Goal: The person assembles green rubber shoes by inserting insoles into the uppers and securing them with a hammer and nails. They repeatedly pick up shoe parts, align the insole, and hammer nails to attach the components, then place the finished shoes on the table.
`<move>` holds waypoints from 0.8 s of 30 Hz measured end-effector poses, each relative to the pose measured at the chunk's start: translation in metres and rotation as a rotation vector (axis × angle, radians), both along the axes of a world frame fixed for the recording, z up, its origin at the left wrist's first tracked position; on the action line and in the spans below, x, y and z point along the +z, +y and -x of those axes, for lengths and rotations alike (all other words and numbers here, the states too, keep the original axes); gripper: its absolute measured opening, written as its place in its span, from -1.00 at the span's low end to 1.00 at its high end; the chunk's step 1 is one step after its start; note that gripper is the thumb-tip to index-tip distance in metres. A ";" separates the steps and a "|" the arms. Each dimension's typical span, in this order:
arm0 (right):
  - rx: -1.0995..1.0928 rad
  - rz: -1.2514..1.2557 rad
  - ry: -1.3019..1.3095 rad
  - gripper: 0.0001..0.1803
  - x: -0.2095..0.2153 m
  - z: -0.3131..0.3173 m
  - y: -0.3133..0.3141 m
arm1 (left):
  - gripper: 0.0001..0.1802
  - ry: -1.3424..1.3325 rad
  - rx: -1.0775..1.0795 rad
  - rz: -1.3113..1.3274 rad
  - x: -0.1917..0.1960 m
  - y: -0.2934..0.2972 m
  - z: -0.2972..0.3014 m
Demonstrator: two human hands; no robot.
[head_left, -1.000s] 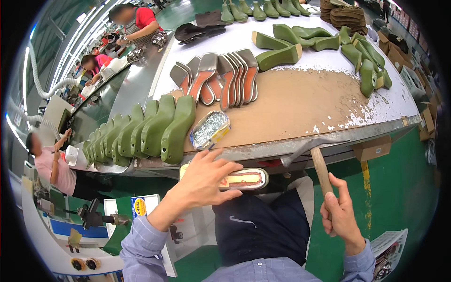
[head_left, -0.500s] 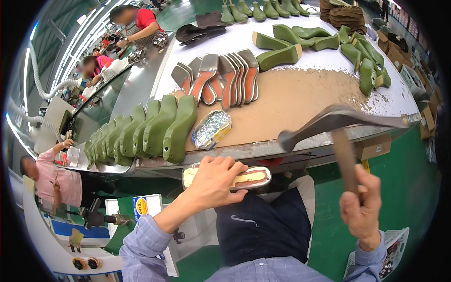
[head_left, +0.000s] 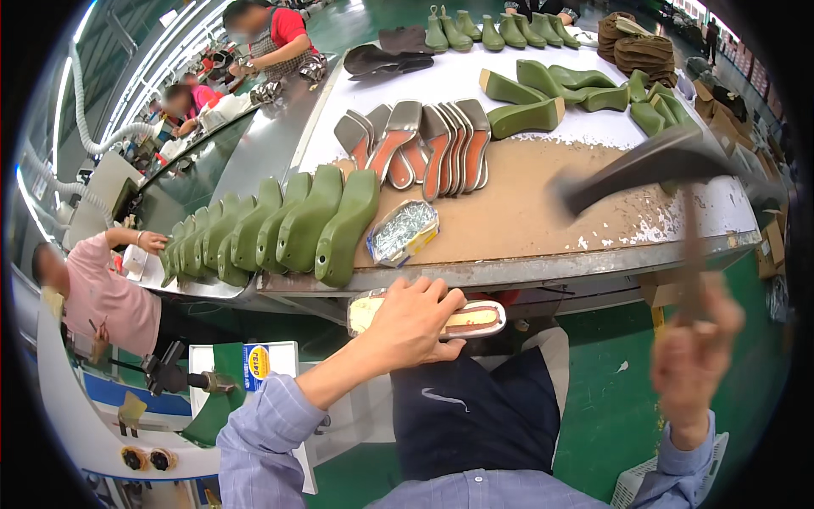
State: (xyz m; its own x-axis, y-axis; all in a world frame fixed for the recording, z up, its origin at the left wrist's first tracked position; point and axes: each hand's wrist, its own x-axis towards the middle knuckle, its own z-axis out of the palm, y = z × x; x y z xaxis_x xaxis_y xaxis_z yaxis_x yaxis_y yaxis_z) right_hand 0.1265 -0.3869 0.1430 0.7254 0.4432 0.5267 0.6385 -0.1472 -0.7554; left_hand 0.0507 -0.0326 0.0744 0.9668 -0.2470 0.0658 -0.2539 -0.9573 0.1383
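Observation:
My left hand [head_left: 414, 318] is closed over a long, shoe-shaped insole piece [head_left: 479, 319], with the fingers across its middle. Its upward face is cream with a brown band, and a silvery edge runs round it; whether a last sits beneath is hidden. It lies level above my dark apron [head_left: 471, 416], just in front of the table edge. Off to the right, my right hand [head_left: 697, 352] grips a hammer [head_left: 649, 172] by its wooden handle. The raised hammer is blurred by motion, its dark head over the table's right part and well apart from the insole piece.
An open box of small metal nails [head_left: 403, 232] sits near the table's front edge [head_left: 509, 274]. Left of it stand green shoe lasts [head_left: 346, 229] in a row; behind lie orange-and-grey insoles [head_left: 476, 140]. A person in pink [head_left: 114, 284] reaches to the row's far end.
The hammer and my right hand have moved to the right and blurred more. My left hand keeps its hold. The view has shifted slightly, and the pink-clad person's hand now reaches the lasts.

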 end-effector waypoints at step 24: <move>-0.067 0.391 -0.197 -0.47 -0.069 -0.020 0.044 | -0.50 -0.013 0.016 0.211 0.006 0.003 -0.002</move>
